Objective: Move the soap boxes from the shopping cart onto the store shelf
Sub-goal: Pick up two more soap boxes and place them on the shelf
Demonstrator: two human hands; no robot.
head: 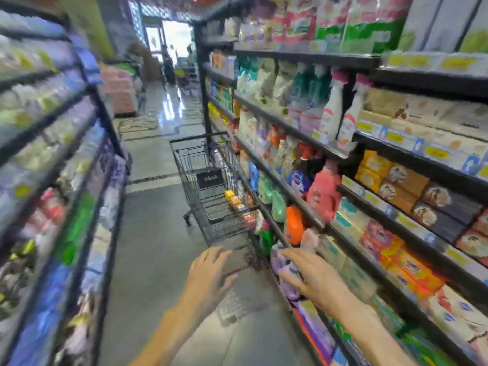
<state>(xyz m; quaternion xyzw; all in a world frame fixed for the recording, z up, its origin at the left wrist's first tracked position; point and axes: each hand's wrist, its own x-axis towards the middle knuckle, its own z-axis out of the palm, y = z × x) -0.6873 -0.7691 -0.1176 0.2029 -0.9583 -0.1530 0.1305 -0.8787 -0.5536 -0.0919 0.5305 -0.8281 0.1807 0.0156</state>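
Note:
A dark wire shopping cart (211, 186) stands in the aisle against the right-hand store shelf (396, 215). Several small yellow and orange soap boxes (235, 200) lie in a row inside it, along its right side. Stacks of soap boxes (390, 178) fill the shelf at the right. My left hand (208, 276) reaches forward with fingers spread, short of the cart's near end and holding nothing. My right hand (311, 278) is stretched out beside it, fingers apart, in front of purple bottles on a low shelf, and it is empty too. The view is blurred.
Shelves packed with goods line both sides of the narrow aisle. Detergent bottles (322, 196) and spray bottles (332, 112) stand on the right shelves near the cart. The grey floor (153, 233) runs past the cart's left side toward a bright doorway.

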